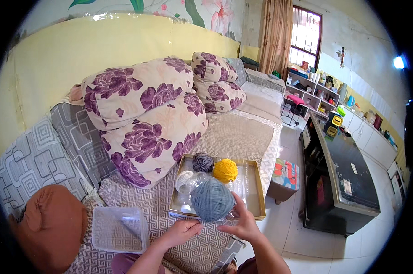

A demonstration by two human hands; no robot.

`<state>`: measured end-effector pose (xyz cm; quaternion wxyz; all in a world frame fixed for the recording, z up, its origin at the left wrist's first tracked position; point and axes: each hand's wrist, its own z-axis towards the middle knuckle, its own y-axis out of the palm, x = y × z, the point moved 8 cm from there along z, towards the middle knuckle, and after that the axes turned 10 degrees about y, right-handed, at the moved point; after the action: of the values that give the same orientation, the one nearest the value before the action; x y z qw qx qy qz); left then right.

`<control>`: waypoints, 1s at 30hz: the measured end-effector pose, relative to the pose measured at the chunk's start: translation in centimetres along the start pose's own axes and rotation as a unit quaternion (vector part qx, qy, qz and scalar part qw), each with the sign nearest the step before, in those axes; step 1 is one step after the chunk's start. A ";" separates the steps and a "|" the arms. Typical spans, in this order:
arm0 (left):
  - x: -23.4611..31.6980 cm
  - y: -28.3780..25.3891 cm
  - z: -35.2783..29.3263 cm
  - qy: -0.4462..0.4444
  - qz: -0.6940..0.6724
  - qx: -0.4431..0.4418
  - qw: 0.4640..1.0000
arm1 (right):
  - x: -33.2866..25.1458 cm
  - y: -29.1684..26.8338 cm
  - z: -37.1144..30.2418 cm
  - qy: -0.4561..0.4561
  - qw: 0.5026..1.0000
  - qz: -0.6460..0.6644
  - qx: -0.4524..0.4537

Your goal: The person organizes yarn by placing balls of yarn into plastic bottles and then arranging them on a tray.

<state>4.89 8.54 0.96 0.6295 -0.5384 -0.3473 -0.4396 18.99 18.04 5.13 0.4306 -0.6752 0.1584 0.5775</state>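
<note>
A large blue-grey ball of yarn is in front of me, over the near side of a shallow gold-edged box. My right hand grips its right side, fingers up along it and thumb below. At its lower left, my left hand has its fingers curled and pressed together; what they pinch is too small to tell. Inside the box lie a dark grey ball of yarn, a yellow ball of yarn and a white ball of yarn. Clear plastic with a white cap shows partly behind the blue-grey ball.
A clear plastic container sits on the patterned sofa to my left, beside a brown cushion. Big flowered cushions rise behind the box. To the right are a small stool and a black table.
</note>
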 end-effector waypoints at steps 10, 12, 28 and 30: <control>-2.1 -7.9 -2.1 0.013 -0.209 0.266 0.941 | 0.2 4.1 -2.2 0.011 0.938 -0.152 -0.310; -3.2 -7.6 -1.7 -0.014 -0.239 0.277 0.931 | -0.7 4.6 -2.5 -0.005 0.937 -0.031 -0.348; 2.1 -0.3 -0.4 0.032 -0.064 -0.015 0.997 | 0.0 0.7 0.1 0.041 0.989 -0.139 -0.042; 1.5 -3.2 -0.8 0.056 -0.096 0.086 0.990 | 0.3 1.6 -0.3 0.053 0.977 -0.176 -0.111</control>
<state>2.48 7.33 3.34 0.6467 -0.4215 -0.3980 -0.4958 18.17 16.96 4.26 0.4384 -0.7658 -0.0056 0.4705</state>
